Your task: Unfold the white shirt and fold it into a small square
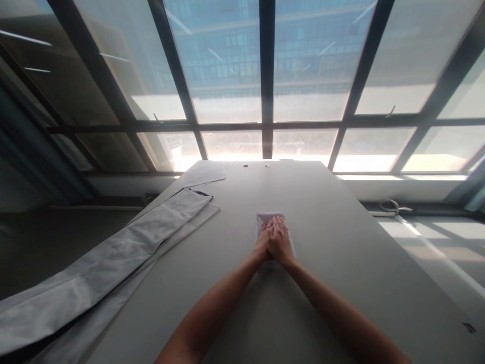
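Observation:
A flat white rectangle that looks like a folded cloth [263,218] lies near the middle of a large pale table [326,283]. My left hand [264,238] and my right hand [279,239] are pressed together on top of it, partly overlapping. Fingers point away from me and appear stretched out flat rather than wrapped round it. Both palms are hidden, and the hands cover most of the cloth. Its far edge and right side show around them.
Long grey fabric [125,253] runs along the table's left side and hangs past the edge. Another pale sheet [204,173] lies at the far left corner. Beyond the far edge are large windows [231,76]. A white cable [394,206] lies on the right.

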A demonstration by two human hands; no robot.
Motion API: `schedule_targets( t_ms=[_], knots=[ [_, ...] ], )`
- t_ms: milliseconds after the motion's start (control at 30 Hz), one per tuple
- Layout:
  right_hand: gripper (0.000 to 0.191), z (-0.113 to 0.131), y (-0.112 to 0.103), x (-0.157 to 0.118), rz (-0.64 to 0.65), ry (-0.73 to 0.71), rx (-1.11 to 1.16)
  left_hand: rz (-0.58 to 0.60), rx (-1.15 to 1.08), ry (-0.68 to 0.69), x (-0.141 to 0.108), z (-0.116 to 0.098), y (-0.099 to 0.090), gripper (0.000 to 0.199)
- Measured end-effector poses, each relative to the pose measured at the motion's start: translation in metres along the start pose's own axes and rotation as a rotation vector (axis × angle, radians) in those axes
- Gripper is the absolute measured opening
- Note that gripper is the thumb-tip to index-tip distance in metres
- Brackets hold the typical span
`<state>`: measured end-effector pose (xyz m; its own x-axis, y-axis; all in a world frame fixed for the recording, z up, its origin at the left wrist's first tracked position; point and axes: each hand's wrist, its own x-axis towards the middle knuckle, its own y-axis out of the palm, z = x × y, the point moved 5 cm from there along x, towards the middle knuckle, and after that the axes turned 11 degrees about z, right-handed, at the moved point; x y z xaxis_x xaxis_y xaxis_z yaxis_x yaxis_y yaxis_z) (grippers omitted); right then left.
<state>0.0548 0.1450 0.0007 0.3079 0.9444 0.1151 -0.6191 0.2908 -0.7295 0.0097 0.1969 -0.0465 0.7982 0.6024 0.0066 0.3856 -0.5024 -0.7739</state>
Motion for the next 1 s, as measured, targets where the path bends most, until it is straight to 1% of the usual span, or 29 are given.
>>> schedule_targets(
  t_ms=[100,200,267,333,433,500,567,667,733,767,800,833,867,900,933,967,1000],
  knots=[
    [0.066,-0.005,0.014,-0.018,-0.007,-0.062,-0.096,0.088,0.157,0.046,0.007,0.013,-0.009,0.061],
    [0.077,-0.009,0.021,-0.036,0.015,-0.111,-0.195,0.117,0.283,0.033,0.020,0.023,-0.028,0.059],
    [0.081,-0.010,0.024,-0.044,0.057,-0.115,-0.254,0.090,0.302,-0.013,0.029,0.030,-0.042,0.054],
    [0.077,-0.010,0.027,-0.050,0.099,-0.117,-0.301,0.065,0.321,-0.068,0.035,0.035,-0.052,0.051],
    [0.068,-0.008,0.027,-0.057,0.142,-0.151,-0.347,0.035,0.334,-0.105,0.038,0.036,-0.062,0.048],
    [0.066,-0.010,0.023,-0.059,0.166,-0.198,-0.368,0.000,0.350,-0.121,0.034,0.034,-0.067,0.047],
    [0.067,-0.017,0.015,-0.056,0.218,-0.269,-0.380,-0.045,0.364,-0.162,0.023,0.030,-0.069,0.046],
    [0.067,-0.040,-0.008,-0.043,0.386,-0.457,-0.366,-0.122,0.390,-0.266,-0.007,0.024,-0.068,0.045],
    [0.068,-0.060,-0.031,-0.032,0.536,-0.627,-0.316,-0.162,0.430,-0.343,-0.033,0.020,-0.065,0.044],
    [0.069,-0.072,-0.046,-0.026,0.582,-0.680,-0.282,-0.167,0.454,-0.370,-0.047,0.018,-0.063,0.043],
    [0.072,-0.083,-0.060,-0.019,0.612,-0.698,-0.255,-0.155,0.475,-0.387,-0.060,0.015,-0.062,0.042],
    [0.072,-0.094,-0.073,-0.011,0.625,-0.685,-0.231,-0.128,0.492,-0.397,-0.071,0.012,-0.061,0.041],
    [0.069,-0.101,-0.084,-0.003,0.615,-0.657,-0.217,-0.098,0.501,-0.405,-0.079,0.009,-0.061,0.040],
    [0.065,-0.106,-0.092,0.004,0.572,-0.612,-0.207,-0.081,0.505,-0.414,-0.085,0.006,-0.062,0.040],
    [0.063,-0.106,-0.097,0.011,0.491,-0.551,-0.199,-0.088,0.506,-0.418,-0.086,0.001,-0.065,0.041],
    [0.062,-0.102,-0.099,0.016,0.375,-0.473,-0.191,-0.112,0.504,-0.400,-0.083,-0.004,-0.068,0.042],
    [0.062,-0.095,-0.097,0.020,0.245,-0.382,-0.180,-0.141,0.498,-0.352,-0.077,-0.011,-0.070,0.043]
  ],
)
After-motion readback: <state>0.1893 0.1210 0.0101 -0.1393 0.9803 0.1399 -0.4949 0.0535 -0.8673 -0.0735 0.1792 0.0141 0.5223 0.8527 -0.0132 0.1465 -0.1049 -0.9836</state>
